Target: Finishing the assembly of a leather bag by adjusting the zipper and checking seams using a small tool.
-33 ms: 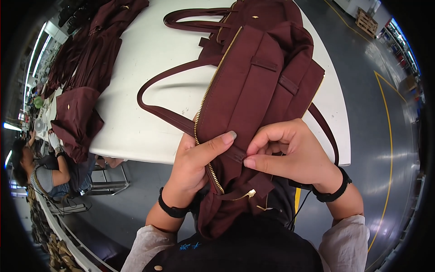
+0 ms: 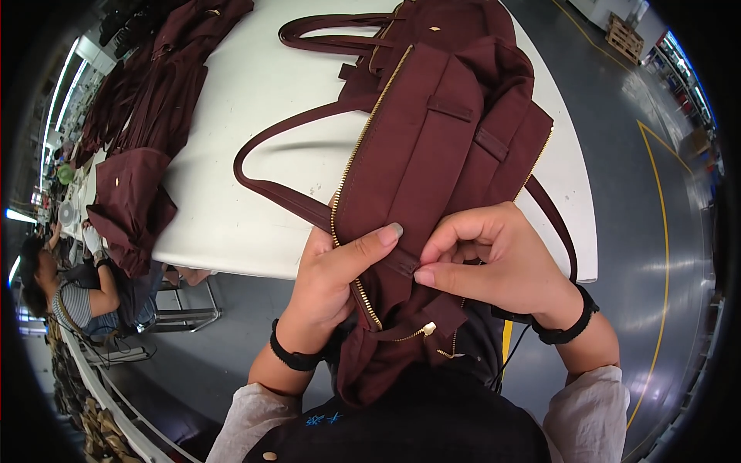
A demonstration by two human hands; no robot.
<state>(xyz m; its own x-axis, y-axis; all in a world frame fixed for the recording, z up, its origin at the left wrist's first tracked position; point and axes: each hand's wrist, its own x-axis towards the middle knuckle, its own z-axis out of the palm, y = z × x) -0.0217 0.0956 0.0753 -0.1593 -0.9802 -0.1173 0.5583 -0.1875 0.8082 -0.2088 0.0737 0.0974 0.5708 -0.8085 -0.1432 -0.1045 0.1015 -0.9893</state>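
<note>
A maroon fabric handbag [image 2: 421,162] with gold-toothed zipper edges lies over the white table's near edge, its lower end hanging toward my body. My left hand [image 2: 336,270] grips the bag's left zipper side, thumb pressed on top and the other fingers hidden beneath. At the end of a small sewn tab [image 2: 397,262], my right hand [image 2: 494,258] has thumb and forefinger drawn together in a pinch. Whatever sits between those fingertips is too small to make out. A gold zipper pull [image 2: 428,329] shows below the hands. One looped handle [image 2: 255,166] rests on the table at left.
The white table [image 2: 224,154] carries another maroon bag [image 2: 455,23] at the far end and a heap of maroon pieces [image 2: 147,123] along its left side. A seated person [image 2: 77,285] works at far left. Grey floor [image 2: 625,231] with yellow lines runs along the right.
</note>
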